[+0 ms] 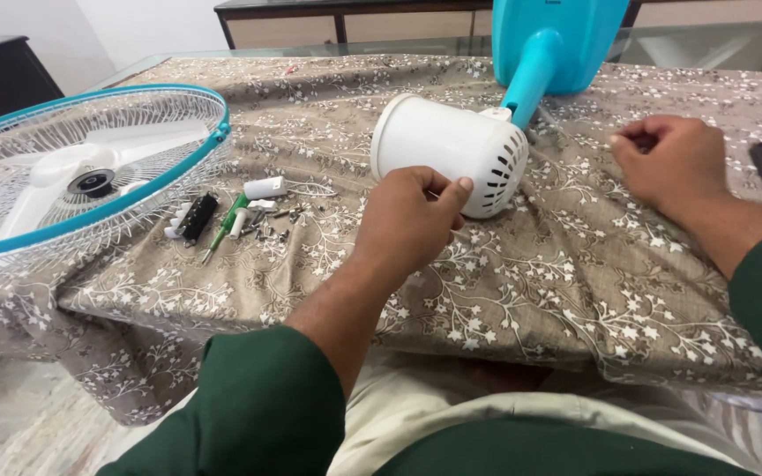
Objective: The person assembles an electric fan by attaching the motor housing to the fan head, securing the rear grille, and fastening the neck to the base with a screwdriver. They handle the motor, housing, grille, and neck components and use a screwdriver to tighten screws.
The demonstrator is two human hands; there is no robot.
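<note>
From the head camera, we look down at a table with a brown cloth on it. The cloth has little white flowers and twigs all over.

The left hand is on a white fan motor cover. The cover is round like a cup and lies on its side near the middle of the table. Its back end has many small slots. The thumb and fingertips pinch the lower edge of the cover, so the hand is partly closed and has hold of it. A teal arm joins the cover to the teal fan stand behind it, at the far edge of the table.

The right hand rests on the cloth, to the right of the cover and apart from it. Its fingers are curled in, almost like a fist. I cannot tell if there is something small inside it.

On the left lies the fan cage. It is a white wire cage with a teal ring around it, and white blades show inside. Just beside it is a little pile of parts: a green screwdriver, a small white tube, a black piece and some screws.

Both sleeves are dark green.
</note>
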